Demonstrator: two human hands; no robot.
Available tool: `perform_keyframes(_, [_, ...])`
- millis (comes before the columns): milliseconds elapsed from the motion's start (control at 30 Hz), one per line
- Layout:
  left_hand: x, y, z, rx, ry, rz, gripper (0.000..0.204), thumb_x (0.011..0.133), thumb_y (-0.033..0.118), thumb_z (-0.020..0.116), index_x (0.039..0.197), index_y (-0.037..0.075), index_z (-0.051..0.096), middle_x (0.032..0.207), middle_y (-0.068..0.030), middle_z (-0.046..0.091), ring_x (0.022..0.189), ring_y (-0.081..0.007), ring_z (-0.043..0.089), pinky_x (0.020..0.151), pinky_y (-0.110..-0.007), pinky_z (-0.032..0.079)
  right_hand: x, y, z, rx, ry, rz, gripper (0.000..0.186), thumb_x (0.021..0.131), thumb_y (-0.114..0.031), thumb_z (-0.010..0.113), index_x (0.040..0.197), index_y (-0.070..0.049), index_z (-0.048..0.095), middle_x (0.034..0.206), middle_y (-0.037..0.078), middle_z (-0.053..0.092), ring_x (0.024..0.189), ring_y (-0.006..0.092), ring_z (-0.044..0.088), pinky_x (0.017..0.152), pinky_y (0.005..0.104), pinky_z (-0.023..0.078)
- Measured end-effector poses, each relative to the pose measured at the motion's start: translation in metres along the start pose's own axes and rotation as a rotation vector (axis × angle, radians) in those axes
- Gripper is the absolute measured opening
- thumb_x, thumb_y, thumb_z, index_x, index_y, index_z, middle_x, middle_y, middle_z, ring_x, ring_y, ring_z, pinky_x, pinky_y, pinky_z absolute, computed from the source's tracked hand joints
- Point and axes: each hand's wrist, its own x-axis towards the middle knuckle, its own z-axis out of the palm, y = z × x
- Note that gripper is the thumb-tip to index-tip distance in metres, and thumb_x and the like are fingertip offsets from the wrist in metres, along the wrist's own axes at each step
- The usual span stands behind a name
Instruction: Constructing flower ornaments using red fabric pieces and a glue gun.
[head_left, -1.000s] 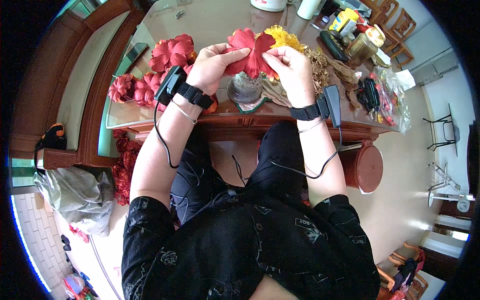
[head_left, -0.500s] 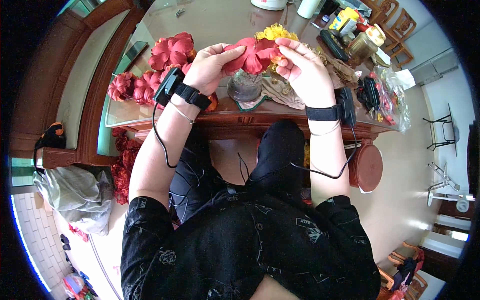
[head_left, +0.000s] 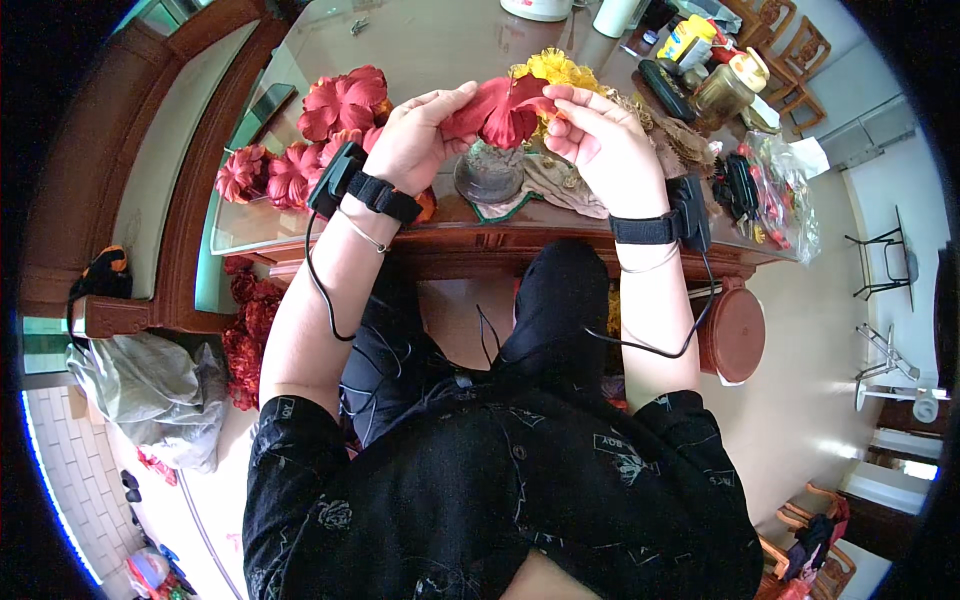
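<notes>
Between my hands, above the table, is a red artificial flower (head_left: 508, 115) with broad cloth petals. My left hand (head_left: 422, 130) pinches its left petal between thumb and fingers. On the other side, my right hand (head_left: 603, 130) grips the right petal edge with thumb and fingertips. Beneath the flower stands a greyish round block (head_left: 489, 175), partly covered by it. Behind it lie yellow flower pieces (head_left: 556, 67). More red artificial flowers (head_left: 343, 103) are grouped to the left of my left hand, some partly hidden by my wrist.
A beige cloth (head_left: 566, 187) lies near the table's front edge. At right are brown mesh-like pieces (head_left: 685, 148), a jar (head_left: 730, 92), a black case (head_left: 667, 89) and a clear plastic bag (head_left: 785, 195). Below right stands a brown round stool (head_left: 735, 335); red flowers (head_left: 255, 345) hang below left.
The red flower has turned and its petals have bunched, so it looks narrower. My left thumb has shifted up along the petal, and my right fingers have moved slightly.
</notes>
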Motion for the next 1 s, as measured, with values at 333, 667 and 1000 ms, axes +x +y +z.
perform_keyframes(333, [-0.016,0.0,0.003,-0.078,-0.076,0.006,0.022,0.092,0.026,0.058,0.104,0.008,0.061,0.094,-0.0026,0.066,0.07,-0.0119,0.061,0.067,-0.025,0.049,-0.011,0.008,-0.003,-0.048,0.061,0.044,0.021,0.092,-0.005,0.052,0.111,0.001,0.059,0.088,0.004,0.062,0.073,0.0103,0.06,0.07,0.0254,0.054])
perform_keyframes(667, [-0.021,-0.002,0.009,-0.017,-0.035,0.044,0.017,0.089,0.017,0.064,0.1,0.006,0.061,0.081,-0.0014,0.065,0.065,-0.011,0.063,0.06,-0.023,0.05,-0.018,0.011,0.007,-0.308,0.14,0.01,0.017,0.09,-0.008,0.058,0.103,0.002,0.063,0.085,0.007,0.066,0.07,0.0112,0.064,0.067,0.0248,0.055])
perform_keyframes(1000, [-0.02,-0.008,0.01,0.039,0.001,0.067,0.01,0.084,0.015,0.071,0.086,0.006,0.066,0.074,-0.0006,0.066,0.06,-0.0076,0.061,0.058,-0.02,0.05,-0.017,0.02,0.011,-0.602,0.124,-0.163,0.015,0.088,-0.008,0.063,0.101,0.0,0.063,0.082,0.002,0.065,0.071,0.0068,0.061,0.065,0.0207,0.05])
